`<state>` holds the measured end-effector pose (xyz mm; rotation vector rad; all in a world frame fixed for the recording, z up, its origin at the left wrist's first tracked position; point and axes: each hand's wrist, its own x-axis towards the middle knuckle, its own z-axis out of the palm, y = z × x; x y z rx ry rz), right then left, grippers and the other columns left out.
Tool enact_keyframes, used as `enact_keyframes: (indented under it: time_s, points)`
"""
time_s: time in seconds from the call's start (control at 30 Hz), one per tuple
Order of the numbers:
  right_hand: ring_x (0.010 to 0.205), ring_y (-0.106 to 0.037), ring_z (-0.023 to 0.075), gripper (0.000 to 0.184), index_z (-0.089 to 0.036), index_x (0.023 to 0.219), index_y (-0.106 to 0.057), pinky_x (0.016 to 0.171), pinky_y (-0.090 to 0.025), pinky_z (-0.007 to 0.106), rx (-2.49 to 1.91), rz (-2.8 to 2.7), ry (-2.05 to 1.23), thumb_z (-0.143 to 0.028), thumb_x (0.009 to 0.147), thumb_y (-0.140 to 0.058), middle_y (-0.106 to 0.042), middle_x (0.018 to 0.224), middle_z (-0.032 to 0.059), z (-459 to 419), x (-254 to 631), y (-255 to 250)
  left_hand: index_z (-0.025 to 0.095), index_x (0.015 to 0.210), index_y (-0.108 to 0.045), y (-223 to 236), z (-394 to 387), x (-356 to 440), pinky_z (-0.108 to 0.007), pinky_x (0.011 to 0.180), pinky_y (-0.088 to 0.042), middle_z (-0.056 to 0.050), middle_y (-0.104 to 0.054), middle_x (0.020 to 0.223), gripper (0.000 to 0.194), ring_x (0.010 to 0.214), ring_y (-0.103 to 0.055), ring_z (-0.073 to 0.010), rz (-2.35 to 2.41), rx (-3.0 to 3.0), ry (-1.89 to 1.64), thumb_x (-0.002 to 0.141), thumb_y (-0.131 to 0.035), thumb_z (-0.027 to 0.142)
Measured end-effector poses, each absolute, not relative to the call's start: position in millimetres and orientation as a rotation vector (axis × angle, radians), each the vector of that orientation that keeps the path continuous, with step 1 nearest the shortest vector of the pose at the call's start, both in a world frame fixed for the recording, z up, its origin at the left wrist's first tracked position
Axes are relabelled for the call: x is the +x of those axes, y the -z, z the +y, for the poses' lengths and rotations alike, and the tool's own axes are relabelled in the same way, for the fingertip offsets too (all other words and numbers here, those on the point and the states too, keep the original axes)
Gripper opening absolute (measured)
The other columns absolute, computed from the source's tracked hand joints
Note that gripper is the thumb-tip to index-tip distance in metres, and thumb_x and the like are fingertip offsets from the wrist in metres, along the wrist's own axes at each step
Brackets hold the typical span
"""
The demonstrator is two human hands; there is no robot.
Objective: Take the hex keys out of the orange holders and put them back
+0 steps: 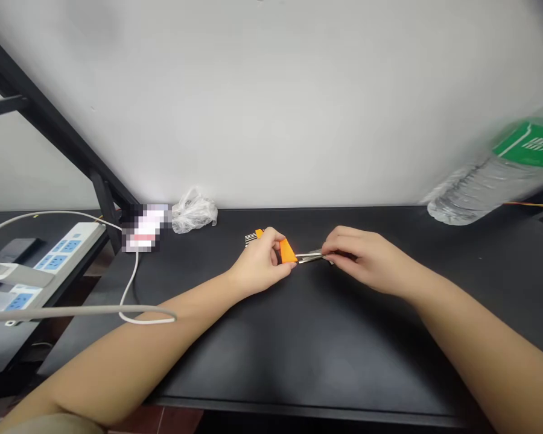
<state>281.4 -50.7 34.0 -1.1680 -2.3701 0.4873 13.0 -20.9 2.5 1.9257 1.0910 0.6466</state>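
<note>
Orange, flat-faced and slant-edged, a small piece (288, 251) is held near the middle of the black worktop (271, 361), its far end hidden by the left hand (260, 263). Slim silvery metal strips (310, 257) are seen between it and the right hand (364, 256); whether they are joined to it cannot be told. Beyond the left hand, another orange bit (259, 233) is shown beside thin pale bars (250, 238).

The orange piece is gripped between the thumb and curled fingers of the left hand, the forearm being brought in from the lower left. The strips' outer ends are pinched by the closed-in fingers of the right hand, palm turned inward.

By the wall (271, 108), a crumpled clear bag (193, 211) is set down, with a pixelated item (145, 229) to its left. A green-labelled bottle (489, 172) is seen at far right. The left forearm is partly crossed by a white cable (131, 310), and a power strip (66, 256) is placed farther left.
</note>
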Motion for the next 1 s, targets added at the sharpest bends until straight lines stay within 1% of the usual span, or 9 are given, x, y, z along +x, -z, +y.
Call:
enact_keyframes:
  time_s: [0.2,0.33,0.4,0.5,0.57,0.63,0.73,0.87,1.0]
  points:
    - [0.081,-0.063,0.0202,0.027,-0.028,0.108,-0.074,0.069,-0.052,0.034,-1.187,-2.389,-0.463,-0.031,0.100,-0.049,-0.068,0.105,0.0085,-56,281,-36,0.023,0.110,-0.048,-4,-22,13,-0.025,0.059,-0.046,0.002,-0.066,0.092,0.043,0.062,-0.058,-0.0099,1.098,1.935,-0.630,0.078,-0.076,0.034]
    - [0.085,-0.065,0.0198,0.024,-0.027,0.106,-0.075,0.075,-0.054,0.034,-1.170,-2.349,-0.570,-0.030,0.098,-0.053,-0.068,0.101,0.0075,-59,270,-35,0.023,0.111,-0.050,-8,-26,14,-0.027,0.061,-0.047,0.002,-0.067,0.087,0.040,0.063,-0.059,-0.0119,1.081,2.024,-0.593,0.080,-0.073,0.034]
    - [0.078,-0.065,0.0186,0.021,-0.026,0.109,-0.073,0.070,-0.055,0.033,-1.252,-2.203,-0.794,-0.033,0.096,-0.059,-0.068,0.094,0.0055,-59,260,-30,0.023,0.112,-0.052,-10,-28,14,-0.028,0.063,-0.047,0.003,-0.066,0.083,0.040,0.065,-0.060,-0.0136,1.092,2.096,-0.570,0.080,-0.073,0.034]
    - [0.062,-0.063,0.0148,0.031,-0.024,0.116,-0.067,0.054,-0.054,0.029,-1.335,-1.831,-1.311,-0.042,0.091,-0.067,-0.066,0.086,0.0021,-59,243,-19,0.023,0.113,-0.054,-12,-30,14,-0.028,0.063,-0.046,0.002,-0.065,0.079,0.040,0.069,-0.062,-0.0158,1.122,2.175,-0.525,0.080,-0.073,0.036]
    - [0.063,-0.064,0.0143,0.034,-0.022,0.116,-0.065,0.056,-0.057,0.031,-1.281,-1.642,-1.537,-0.044,0.090,-0.069,-0.067,0.089,0.0026,-59,237,-15,0.023,0.113,-0.055,-12,-30,14,-0.028,0.063,-0.046,0.002,-0.065,0.079,0.040,0.070,-0.062,-0.0164,1.136,2.207,-0.510,0.080,-0.072,0.038]
    - [0.069,-0.067,0.0160,0.034,-0.020,0.114,-0.064,0.063,-0.060,0.034,-1.237,-1.576,-1.615,-0.044,0.090,-0.069,-0.068,0.091,0.0038,-58,236,-14,0.023,0.114,-0.056,-12,-30,14,-0.028,0.064,-0.047,0.002,-0.065,0.079,0.040,0.071,-0.062,-0.0167,1.149,2.218,-0.511,0.081,-0.072,0.038]
    - [0.073,-0.067,0.0180,0.027,-0.021,0.109,-0.066,0.066,-0.059,0.035,-1.333,-1.757,-1.402,-0.043,0.093,-0.064,-0.068,0.090,0.0046,-55,248,-18,0.024,0.117,-0.055,-11,-29,13,-0.029,0.068,-0.049,0.002,-0.067,0.085,0.043,0.073,-0.064,-0.0162,1.155,2.202,-0.534,0.080,-0.073,0.038]
    - [0.078,-0.063,0.0192,0.017,-0.024,0.096,-0.072,0.071,-0.053,0.036,-1.444,-2.264,-0.616,-0.035,0.094,-0.059,-0.067,0.099,0.0063,-47,275,-18,0.026,0.122,-0.054,-9,-29,13,-0.029,0.074,-0.051,0.001,-0.070,0.097,0.045,0.080,-0.066,-0.0154,1.137,2.191,-0.545,0.081,-0.073,0.033]
    - [0.076,-0.062,0.0190,0.018,-0.025,0.098,-0.072,0.068,-0.051,0.035,-1.475,-2.480,-0.401,-0.030,0.095,-0.055,-0.065,0.099,0.0063,-44,285,-14,0.026,0.124,-0.054,-9,-28,13,-0.029,0.073,-0.051,0.002,-0.069,0.091,0.045,0.081,-0.066,-0.0165,1.131,2.209,-0.501,0.083,-0.071,0.034]
